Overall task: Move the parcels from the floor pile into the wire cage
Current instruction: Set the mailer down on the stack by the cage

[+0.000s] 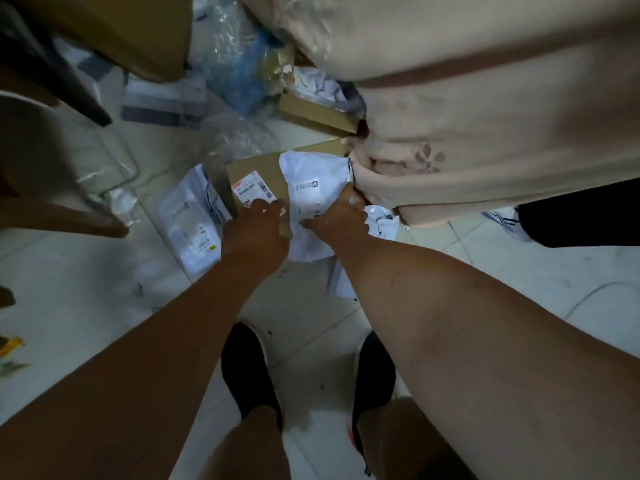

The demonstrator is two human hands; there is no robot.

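Head view, places given from the cardboard box.
Forearms: both bare, reaching forward and down from the lower frame edge to the cardboard box (258, 174).
Shoes: a black pair (251, 372) on the pale tiled floor (86, 271), well below the box.
Left hand: left hand (256, 230) rests on the box's near edge, fingers curled over the printed shipping label (251, 189); whether it grips cannot be told.
Right hand: right hand (337, 220) just right of the box, fingers closed on the edge of the white mailer bag (313, 181), thumb pressed on its face.
White mailer bag: lies across the box's right half, touching it; carries a small printed label with a square logo, text too blurred to read.
Shipping label: white with a red strip and barcode; writing illegible.
Second mailer: grey-white poly parcel (194, 223) on the floor just left of the box, labels unreadable.
Beige bundle: large cloth-like bundle (485, 116) right of the box, with a faint flower print.
Behind the box: a smaller carton (317, 112) and clear plastic wrap (228, 57).
Wire cage: not identifiable.
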